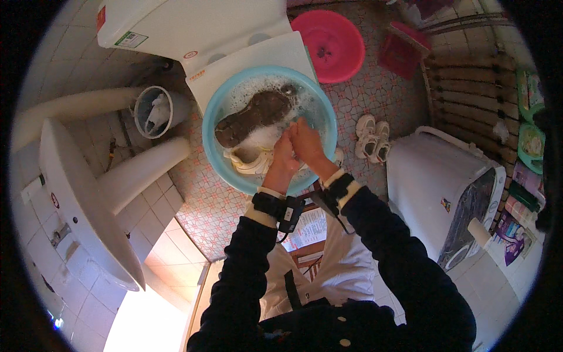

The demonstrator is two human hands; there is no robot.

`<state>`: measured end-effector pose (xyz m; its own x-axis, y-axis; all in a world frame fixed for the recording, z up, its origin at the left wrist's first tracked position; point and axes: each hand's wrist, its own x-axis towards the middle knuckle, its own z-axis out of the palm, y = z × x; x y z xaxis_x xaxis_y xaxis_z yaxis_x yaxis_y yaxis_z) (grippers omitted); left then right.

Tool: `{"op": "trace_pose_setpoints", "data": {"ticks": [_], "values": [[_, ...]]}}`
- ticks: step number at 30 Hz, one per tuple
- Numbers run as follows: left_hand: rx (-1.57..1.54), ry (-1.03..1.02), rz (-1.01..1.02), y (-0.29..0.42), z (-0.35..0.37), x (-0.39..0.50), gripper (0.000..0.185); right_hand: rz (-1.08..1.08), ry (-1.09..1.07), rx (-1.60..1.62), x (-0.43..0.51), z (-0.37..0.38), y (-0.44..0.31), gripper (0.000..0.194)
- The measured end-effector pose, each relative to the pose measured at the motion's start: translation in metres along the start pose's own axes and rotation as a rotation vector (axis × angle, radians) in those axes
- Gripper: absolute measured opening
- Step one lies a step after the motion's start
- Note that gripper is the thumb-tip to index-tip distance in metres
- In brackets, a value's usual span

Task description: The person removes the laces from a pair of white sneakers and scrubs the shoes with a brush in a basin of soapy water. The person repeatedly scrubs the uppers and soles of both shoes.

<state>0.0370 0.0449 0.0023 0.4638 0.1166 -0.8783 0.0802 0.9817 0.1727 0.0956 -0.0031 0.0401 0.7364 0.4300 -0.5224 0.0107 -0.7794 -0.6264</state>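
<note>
A light-blue plastic basin (210,149) holds sudsy water. In its upper left part lies a brown shoe (264,110), partly in the foam. Below it a white shoe (250,162) rests in the water near the basin's lower wall. My left hand (285,154) and my right hand (306,138) are close together over the right half of the basin, beside the white shoe. The fingers are curled and hide whatever may be between them. Both wrists wear black straps with small devices.
The basin stands against a white toilet lid (255,57). Behind is a pink basin (347,53). White sneakers (371,138) stand on the patterned floor, near a white washing machine (431,176). At left are a pedestal sink (88,193) and a bucket (137,116).
</note>
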Motion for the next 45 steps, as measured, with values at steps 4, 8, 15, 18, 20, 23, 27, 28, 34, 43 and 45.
{"op": "trace_pose_setpoints", "data": {"ticks": [4,8,15,18,20,23,27,28,34,43,45], "values": [[0.030,-0.131,0.116,0.006,-0.018,-0.012,0.039,-0.263,-0.094,-0.064,-0.033,-0.005,0.001,0.023],[0.135,0.006,0.079,0.003,-0.021,-0.005,0.034,-0.331,-0.146,-0.181,-0.032,-0.001,0.010,0.023],[-0.213,-0.093,0.049,0.004,-0.028,0.015,0.030,-0.128,0.139,0.101,0.029,0.005,0.042,0.020],[0.027,-0.060,0.235,0.007,-0.044,0.017,0.030,-0.296,0.019,-0.230,0.035,0.006,0.050,0.023],[0.273,-0.101,0.402,0.006,-0.050,0.023,0.030,-0.153,0.016,0.021,0.037,0.006,0.050,0.023],[-0.210,-0.162,0.035,0.009,-0.049,0.030,0.032,-0.177,-0.101,0.080,0.028,0.009,0.039,0.020],[-0.145,-0.202,-0.019,0.015,-0.036,0.009,0.029,-0.279,-0.123,0.024,-0.018,0.008,0.015,0.019],[-0.070,-0.251,0.055,0.015,-0.034,-0.005,0.031,-0.299,-0.110,0.091,-0.032,0.007,0.009,0.017],[0.109,-0.143,0.218,0.005,-0.014,-0.046,0.044,-0.336,-0.053,0.011,-0.041,0.008,0.002,0.023],[0.134,-0.196,0.111,0.019,0.012,-0.063,0.048,-0.289,0.008,-0.072,-0.031,0.005,0.005,0.023],[0.278,-0.301,0.252,0.020,0.007,-0.070,0.045,-0.318,-0.189,0.013,-0.046,0.000,0.005,0.023]]}}
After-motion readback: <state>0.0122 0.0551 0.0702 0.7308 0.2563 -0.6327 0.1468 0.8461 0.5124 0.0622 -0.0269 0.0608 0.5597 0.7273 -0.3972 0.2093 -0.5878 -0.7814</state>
